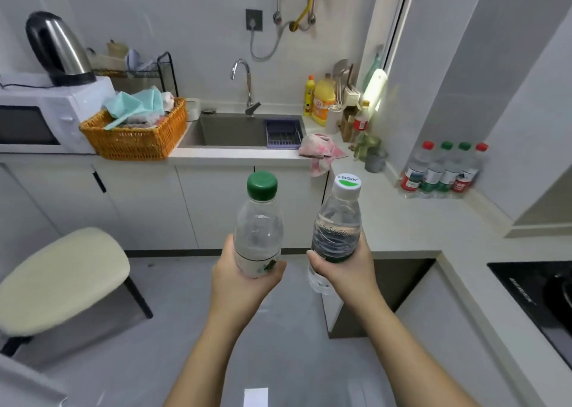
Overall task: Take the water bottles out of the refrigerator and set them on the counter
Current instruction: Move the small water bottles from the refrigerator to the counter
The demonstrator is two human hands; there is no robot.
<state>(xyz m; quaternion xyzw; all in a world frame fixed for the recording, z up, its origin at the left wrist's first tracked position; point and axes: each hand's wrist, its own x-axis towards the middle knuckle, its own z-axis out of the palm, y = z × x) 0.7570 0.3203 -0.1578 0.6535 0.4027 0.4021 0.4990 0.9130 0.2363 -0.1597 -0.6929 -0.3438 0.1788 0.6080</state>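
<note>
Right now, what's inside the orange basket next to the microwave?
The basket holds a crumpled teal cloth on top and paler cloths beneath it. Anything under them is covered, so I cannot tell.

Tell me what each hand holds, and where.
The left hand grips the green-capped bottle round its lower body; the right hand grips the white-capped bottle round its lower body.

The brand "C'estbon" is read on the cap (348, 182) of the white-capped bottle (335, 233). Embossed lettering on its shoulder is partly legible as "ESTBO". Print on the cooktop (526, 295) and on the labels of the four counter bottles (442, 173) is recorded as illegible.
</note>
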